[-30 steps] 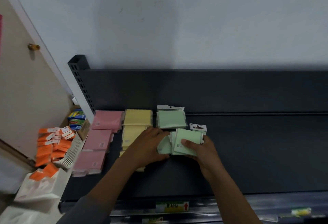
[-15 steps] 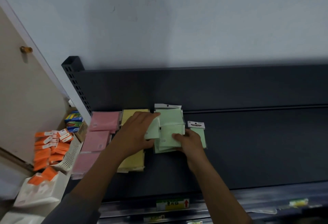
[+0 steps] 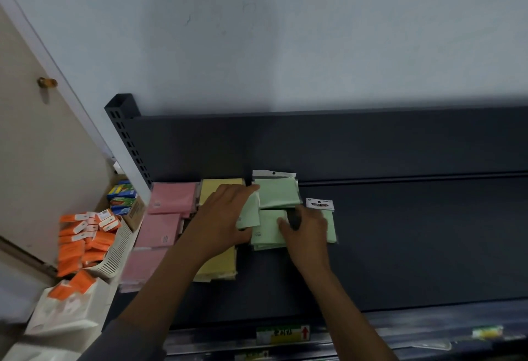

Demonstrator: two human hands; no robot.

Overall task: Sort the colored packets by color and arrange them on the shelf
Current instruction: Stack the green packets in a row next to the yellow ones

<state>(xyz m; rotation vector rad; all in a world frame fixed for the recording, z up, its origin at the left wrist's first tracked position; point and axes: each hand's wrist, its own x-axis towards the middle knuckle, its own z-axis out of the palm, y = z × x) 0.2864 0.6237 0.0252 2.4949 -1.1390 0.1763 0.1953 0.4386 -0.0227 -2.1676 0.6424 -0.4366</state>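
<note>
Green packets [image 3: 275, 193] lie in a loose pile on the dark shelf [image 3: 414, 246], to the right of a yellow column [image 3: 218, 266] and a pink column [image 3: 158, 230]. My left hand [image 3: 221, 217] grips one green packet [image 3: 249, 213] at the pile's left edge, thumb under it and fingers over it. My right hand [image 3: 304, 229] rests on the front green packets [image 3: 267, 232], thumb and fingers holding them down. A green packet with a white header [image 3: 320, 205] pokes out behind my right hand.
A white basket [image 3: 114, 257] of orange packets [image 3: 83, 243] stands left of the shelf, with a white bag [image 3: 60, 312] below it. Colourful boxes [image 3: 121, 196] sit in a carton by the shelf post [image 3: 125, 143]. The shelf's front edge carries a price label [image 3: 283, 333].
Both hands carried the green packets from the shelf's middle back toward the rear green stack. The left hand now reaches further back, gripping one packet at the pile's left edge.
</note>
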